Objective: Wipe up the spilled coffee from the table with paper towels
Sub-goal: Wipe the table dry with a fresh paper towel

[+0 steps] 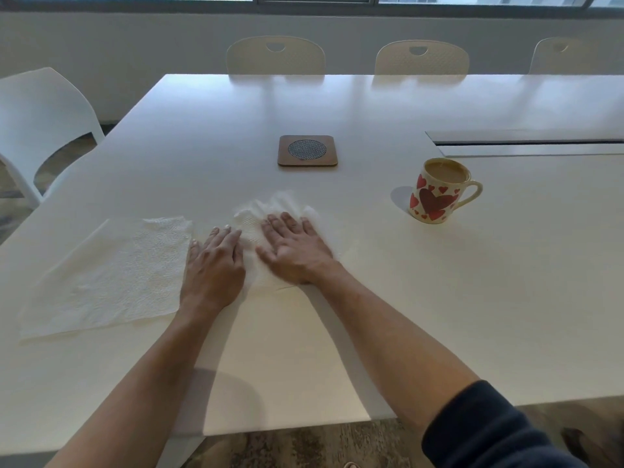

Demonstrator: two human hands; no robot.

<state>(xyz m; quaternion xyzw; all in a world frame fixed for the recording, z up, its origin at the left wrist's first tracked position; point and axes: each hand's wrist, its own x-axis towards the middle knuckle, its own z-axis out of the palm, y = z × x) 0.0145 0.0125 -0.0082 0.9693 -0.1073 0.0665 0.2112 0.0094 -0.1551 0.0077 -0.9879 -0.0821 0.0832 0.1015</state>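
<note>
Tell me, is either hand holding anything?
Nothing is gripped. The right hand and left hand press flat, fingers spread, on a crumpled paper towel.

Table [439,298] right of hands bare; mug [439,194], coaster [307,151] stand beyond.

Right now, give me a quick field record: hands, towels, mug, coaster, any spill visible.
left hand: flat, palm down, on edge of crumpled paper towel
right hand: flat, pressing the same towel
spare paper towel: spread flat, left of hands, untouched
heart mug: upright, coffee inside, right of hands
wooden coaster: bare, beyond hands
spill: none visible; possibly under towel
table: white
</note>
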